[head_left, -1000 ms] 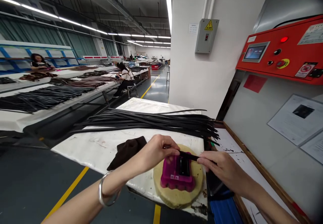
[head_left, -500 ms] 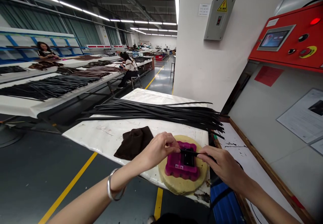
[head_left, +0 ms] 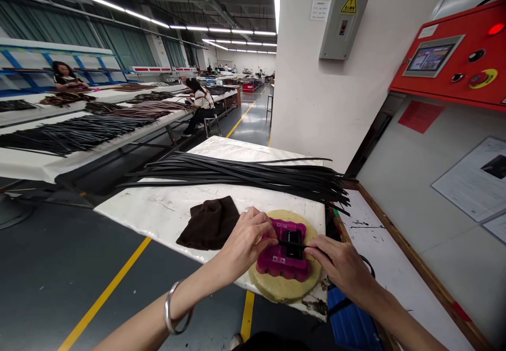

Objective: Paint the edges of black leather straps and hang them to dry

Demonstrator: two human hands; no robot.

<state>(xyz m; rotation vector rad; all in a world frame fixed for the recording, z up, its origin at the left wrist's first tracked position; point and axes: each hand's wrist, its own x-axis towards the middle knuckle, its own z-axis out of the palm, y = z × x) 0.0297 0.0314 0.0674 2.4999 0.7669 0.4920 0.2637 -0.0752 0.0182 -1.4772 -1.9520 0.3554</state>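
Note:
My left hand (head_left: 253,237) and my right hand (head_left: 342,264) each pinch a narrow black strap (head_left: 285,243), which is stretched level between them. The strap crosses a black roller-like piece (head_left: 294,252) in a magenta tray (head_left: 269,265); it looks to be on or just over that piece. Beneath the tray lies a round yellowish pad (head_left: 279,292) on the white table (head_left: 158,208). Past my right hand the strap's tail curves out and hangs down. A dark brown cloth (head_left: 207,227) lies crumpled left of the tray.
A bundle of long black straps (head_left: 245,174) spans the table's far side. To the right stands a machine with a red control panel (head_left: 430,58). Below my right hand is a blue object (head_left: 351,319). Two people sit at long strap-covered tables on the left.
Both hands have come down slightly with the strap, which now crosses lower over the black piece. My right hand has shifted a little left.

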